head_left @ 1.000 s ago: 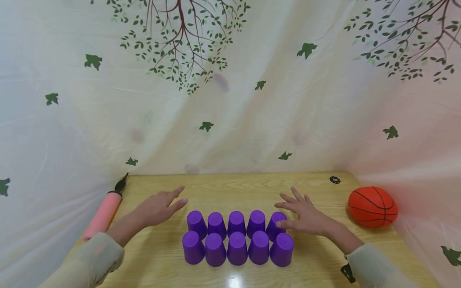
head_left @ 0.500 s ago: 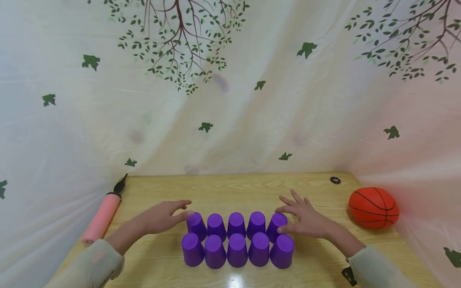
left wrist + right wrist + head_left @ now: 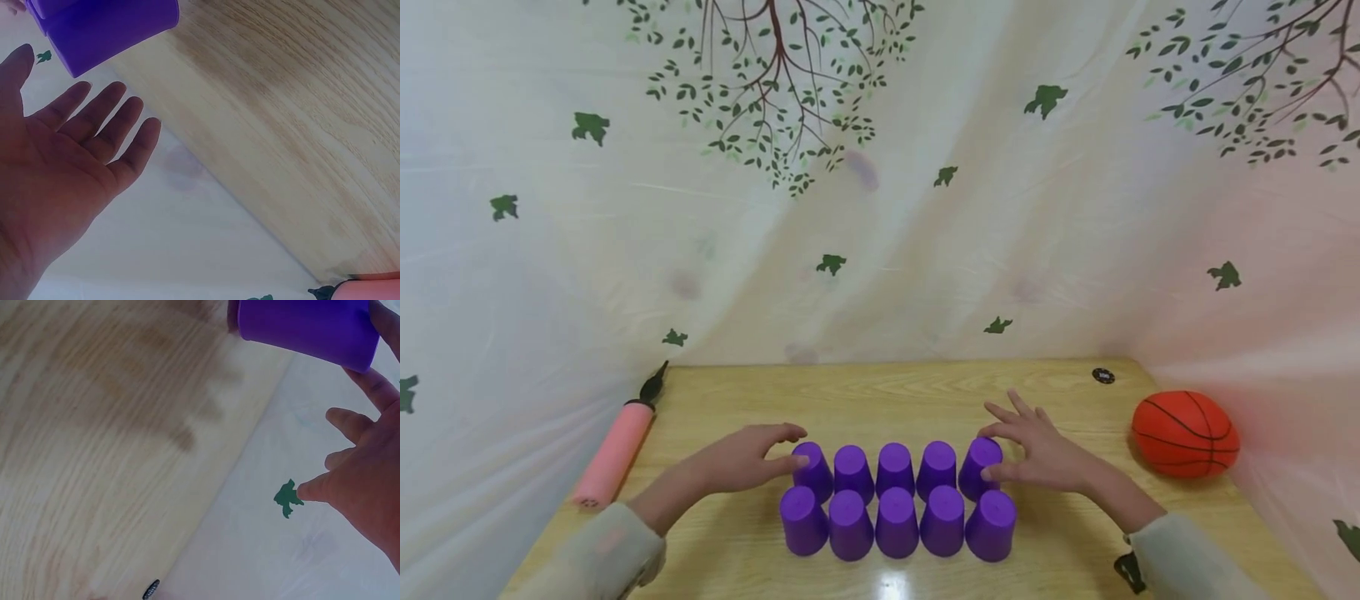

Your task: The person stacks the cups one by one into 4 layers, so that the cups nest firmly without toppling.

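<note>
Purple cups stand upside down in two rows on the wooden table point(image 3: 895, 400), seen in the head view. My right hand point(image 3: 1037, 450) pinches the rightmost cup of the back row point(image 3: 972, 482) between thumb and index finger, the other fingers spread. In the right wrist view that cup point(image 3: 306, 328) lies between the thumb and the index finger. My left hand point(image 3: 741, 460) is at the leftmost back cup point(image 3: 816, 482), its thumb over the cup's top edge in the head view. From the left wrist, its fingers point(image 3: 100, 122) look relaxed and apart from the purple cup point(image 3: 119, 34).
A pink hand pump point(image 3: 617, 454) with a black nozzle lies along the left table edge. At the right sits an orange toy basketball point(image 3: 1184, 435). A black poker chip point(image 3: 1103, 376) lies near the back right corner. Behind the table hangs a pale curtain point(image 3: 895, 317) printed with leaves.
My left hand has come down and right to the leftmost back cup. The right hand's index finger and thumb have closed on the rightmost back cup, which looks slightly raised.
</note>
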The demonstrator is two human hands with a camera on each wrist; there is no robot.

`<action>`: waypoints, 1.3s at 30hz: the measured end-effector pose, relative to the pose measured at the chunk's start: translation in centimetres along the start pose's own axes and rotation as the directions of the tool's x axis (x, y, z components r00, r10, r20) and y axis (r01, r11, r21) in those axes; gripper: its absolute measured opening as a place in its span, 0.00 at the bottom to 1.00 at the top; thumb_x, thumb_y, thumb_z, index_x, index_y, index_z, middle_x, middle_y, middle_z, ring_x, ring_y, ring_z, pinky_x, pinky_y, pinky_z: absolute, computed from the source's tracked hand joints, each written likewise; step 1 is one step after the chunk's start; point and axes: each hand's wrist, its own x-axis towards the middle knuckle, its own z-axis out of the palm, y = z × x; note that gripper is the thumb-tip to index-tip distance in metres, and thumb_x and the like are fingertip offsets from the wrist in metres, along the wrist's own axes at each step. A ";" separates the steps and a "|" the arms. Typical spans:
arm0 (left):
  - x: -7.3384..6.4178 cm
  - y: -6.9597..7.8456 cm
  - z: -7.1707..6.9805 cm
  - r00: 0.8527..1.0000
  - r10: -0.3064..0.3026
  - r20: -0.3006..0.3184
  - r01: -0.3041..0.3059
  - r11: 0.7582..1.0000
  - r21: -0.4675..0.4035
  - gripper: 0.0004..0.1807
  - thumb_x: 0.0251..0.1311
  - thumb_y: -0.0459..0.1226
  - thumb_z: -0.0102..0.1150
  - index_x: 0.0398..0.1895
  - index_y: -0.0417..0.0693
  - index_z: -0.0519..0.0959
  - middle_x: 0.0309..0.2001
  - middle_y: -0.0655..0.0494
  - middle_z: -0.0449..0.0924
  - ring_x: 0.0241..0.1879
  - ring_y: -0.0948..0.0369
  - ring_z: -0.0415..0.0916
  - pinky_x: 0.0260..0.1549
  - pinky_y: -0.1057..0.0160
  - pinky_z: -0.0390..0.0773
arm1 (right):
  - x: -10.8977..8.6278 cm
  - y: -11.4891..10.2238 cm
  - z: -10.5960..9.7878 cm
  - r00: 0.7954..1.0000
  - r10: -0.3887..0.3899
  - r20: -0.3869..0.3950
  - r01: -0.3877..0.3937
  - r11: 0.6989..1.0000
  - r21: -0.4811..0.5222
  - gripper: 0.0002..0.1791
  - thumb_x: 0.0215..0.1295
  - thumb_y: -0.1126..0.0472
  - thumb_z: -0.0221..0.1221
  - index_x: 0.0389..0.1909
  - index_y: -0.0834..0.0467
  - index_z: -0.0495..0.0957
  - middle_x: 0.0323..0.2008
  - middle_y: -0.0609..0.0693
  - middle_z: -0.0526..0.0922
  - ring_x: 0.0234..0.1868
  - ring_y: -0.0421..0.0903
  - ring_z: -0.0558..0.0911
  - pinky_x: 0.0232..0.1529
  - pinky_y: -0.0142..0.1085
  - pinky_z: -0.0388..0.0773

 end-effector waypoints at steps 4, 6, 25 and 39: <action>0.1 -0.1 0.2 1.000 -0.003 0.014 0.004 1.000 -0.014 0.36 0.67 0.62 0.53 0.68 0.46 0.72 0.64 0.45 0.76 0.65 0.45 0.73 0.63 0.39 0.70 | 0.9 0.1 -0.8 0.999 -0.020 -0.031 0.019 0.999 -0.034 0.28 0.57 0.41 0.68 0.54 0.52 0.82 0.73 0.68 0.62 0.76 0.76 0.41 0.63 0.79 0.34; 0.2 -0.2 0.3 1.000 -0.001 0.015 0.002 1.000 -0.021 0.37 0.67 0.61 0.53 0.68 0.45 0.72 0.64 0.45 0.76 0.65 0.45 0.73 0.62 0.39 0.70 | 1.6 0.2 -1.2 0.999 -0.018 -0.038 0.016 0.999 -0.049 0.29 0.57 0.40 0.68 0.54 0.53 0.82 0.73 0.68 0.62 0.76 0.76 0.41 0.63 0.79 0.34; 0.6 -1.0 0.7 0.998 0.058 0.001 -0.058 0.997 -0.040 0.32 0.66 0.61 0.55 0.62 0.48 0.75 0.60 0.47 0.80 0.63 0.44 0.75 0.61 0.40 0.72 | 9.8 -2.4 -1.6 0.997 0.027 0.068 -0.019 0.993 -0.119 0.33 0.59 0.40 0.66 0.61 0.53 0.79 0.74 0.67 0.61 0.78 0.73 0.40 0.67 0.77 0.37; 0.8 -1.2 1.4 0.996 0.087 -0.018 -0.087 0.996 -0.018 0.31 0.67 0.60 0.55 0.62 0.49 0.75 0.57 0.51 0.81 0.60 0.49 0.77 0.60 0.44 0.74 | 13.3 -4.5 0.6 0.985 0.009 0.174 0.008 0.995 -0.099 0.33 0.60 0.40 0.66 0.63 0.52 0.77 0.74 0.66 0.61 0.78 0.72 0.39 0.68 0.76 0.38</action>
